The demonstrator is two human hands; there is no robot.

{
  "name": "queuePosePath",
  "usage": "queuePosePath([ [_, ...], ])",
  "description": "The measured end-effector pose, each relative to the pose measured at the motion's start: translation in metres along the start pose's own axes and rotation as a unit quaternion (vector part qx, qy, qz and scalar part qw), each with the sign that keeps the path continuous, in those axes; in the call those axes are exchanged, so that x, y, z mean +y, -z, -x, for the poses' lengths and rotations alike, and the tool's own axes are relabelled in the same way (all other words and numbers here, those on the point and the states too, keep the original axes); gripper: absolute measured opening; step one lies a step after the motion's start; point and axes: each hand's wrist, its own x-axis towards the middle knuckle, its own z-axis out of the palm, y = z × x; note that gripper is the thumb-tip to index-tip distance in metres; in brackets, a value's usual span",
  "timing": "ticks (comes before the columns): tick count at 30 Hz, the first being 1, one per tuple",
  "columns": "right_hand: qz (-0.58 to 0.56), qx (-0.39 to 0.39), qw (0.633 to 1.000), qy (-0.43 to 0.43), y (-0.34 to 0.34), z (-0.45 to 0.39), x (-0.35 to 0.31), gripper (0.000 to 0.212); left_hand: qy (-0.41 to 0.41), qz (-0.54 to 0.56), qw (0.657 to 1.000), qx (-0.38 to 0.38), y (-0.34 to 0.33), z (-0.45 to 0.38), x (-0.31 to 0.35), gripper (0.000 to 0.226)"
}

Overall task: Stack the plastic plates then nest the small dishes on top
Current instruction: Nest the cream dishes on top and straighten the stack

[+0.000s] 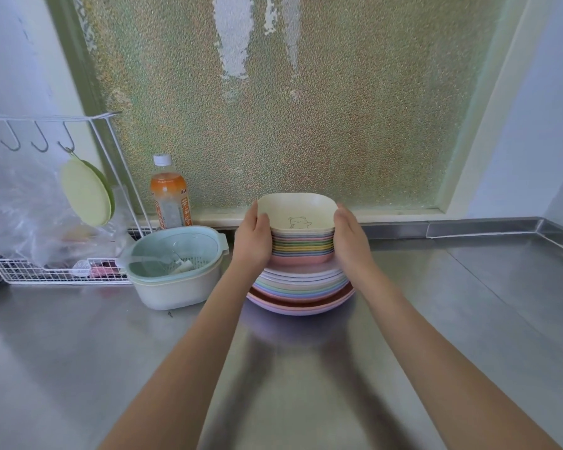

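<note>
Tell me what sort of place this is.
Most likely a home kitchen: a stainless steel counter holds stacked plastic plates and small dishes, with a colander basin and a wire rack with hooks beside them.

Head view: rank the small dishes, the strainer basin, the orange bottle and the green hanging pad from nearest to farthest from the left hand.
1. Small dishes: held by the left hand, on its right.
2. Strainer basin: on the counter to its left.
3. Orange bottle: farther left, back by the window.
4. Green hanging pad: farthest left, on the rack hook.
</note>
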Motion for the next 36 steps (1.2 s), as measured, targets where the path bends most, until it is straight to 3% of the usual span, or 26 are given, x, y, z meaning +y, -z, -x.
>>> queuePosePath([
  [11,0.010,-0.068,0.997,0.026,0.005,-0.032,-0.006,0.041,0.036,0.038,0.994,-0.092,0.008,-0.039,0.001,0.047],
  [28,0.008,-0.068,0.998,0.011,0.001,-0.035,-0.003,0.045,0.063,0.090,0.991,-0.080,0.004,-0.053,-0.008,0.048],
  [36,0.031,-0.030,0.999,0.011,0.002,-0.028,-0.003,0.046,0.083,0.138,0.984,-0.080,0.006,-0.048,-0.017,0.051],
])
